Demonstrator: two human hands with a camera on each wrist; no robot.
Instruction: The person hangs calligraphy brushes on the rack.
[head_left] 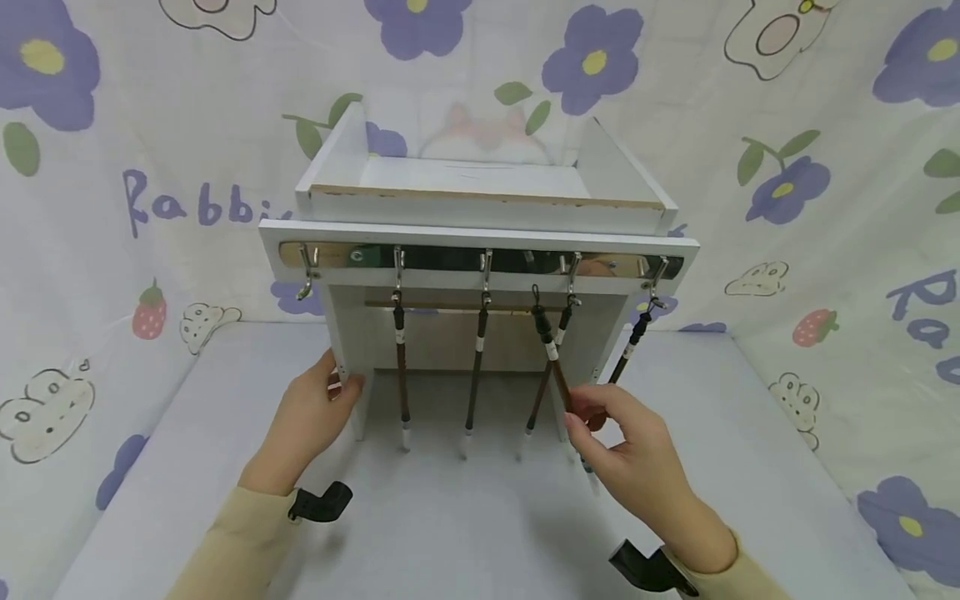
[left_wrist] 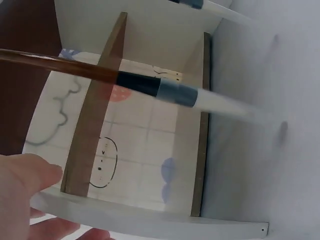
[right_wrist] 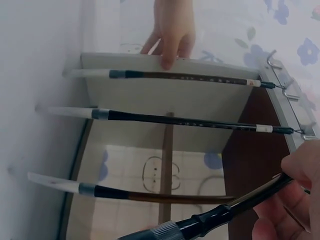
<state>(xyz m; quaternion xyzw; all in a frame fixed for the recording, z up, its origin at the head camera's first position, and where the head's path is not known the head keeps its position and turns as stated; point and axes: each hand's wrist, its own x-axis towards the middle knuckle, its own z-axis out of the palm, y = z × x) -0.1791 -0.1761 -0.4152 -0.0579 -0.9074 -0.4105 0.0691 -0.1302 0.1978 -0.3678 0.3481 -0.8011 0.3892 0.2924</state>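
A white wooden rack (head_left: 480,233) carries a strip of metal hooks. Brushes with pale tips hang from several hooks, including a brown brush (head_left: 402,367), a dark brush (head_left: 476,367) and one slanting brush (head_left: 628,354) at the right. My right hand (head_left: 630,450) pinches another brown brush (head_left: 551,350) by its handle, tip down; its top loop appears apart from the hooks. This brush (right_wrist: 210,217) crosses in front of a hanging one in the right wrist view. Thumb and fingers of my left hand (head_left: 307,421) grip the rack's left side panel (left_wrist: 150,215).
The leftmost hook (head_left: 305,271) holds no brush. An open-topped tray (head_left: 480,179) forms the rack's upper part. A wooden bar (left_wrist: 92,135) spans the rack's back. Around the white table (head_left: 450,533) hangs a cloth (head_left: 825,208) printed with flowers and rabbits.
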